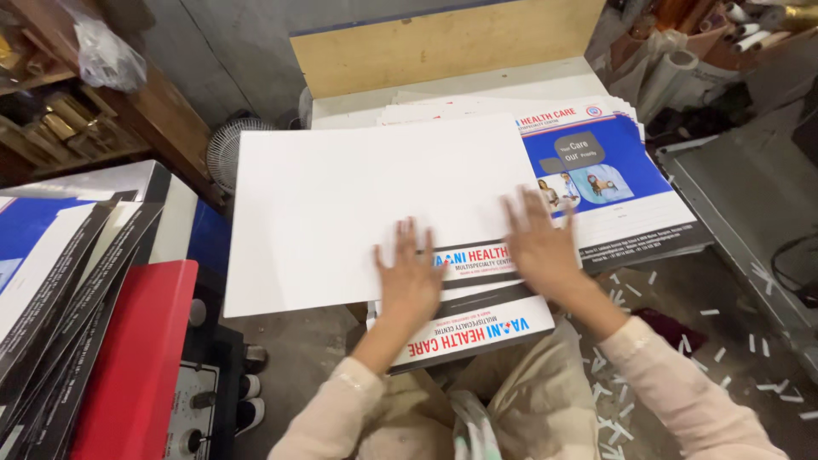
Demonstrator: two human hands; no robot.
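Observation:
A large blank white sheet lies on top of a stack of printed sheets in front of me. My left hand rests flat on the sheet's near right part, fingers spread. My right hand presses flat at the sheet's right edge, where it meets the printed stack. Neither hand grips anything. To the right, a fanned pile of blue and white printed sheets spreads under and behind the white sheet.
A red machine with knobs stands at lower left, beside dark-edged printed sheets. A wooden board leans at the back. A small fan sits behind the sheet. Paper trimmings litter the floor; rolls at upper right.

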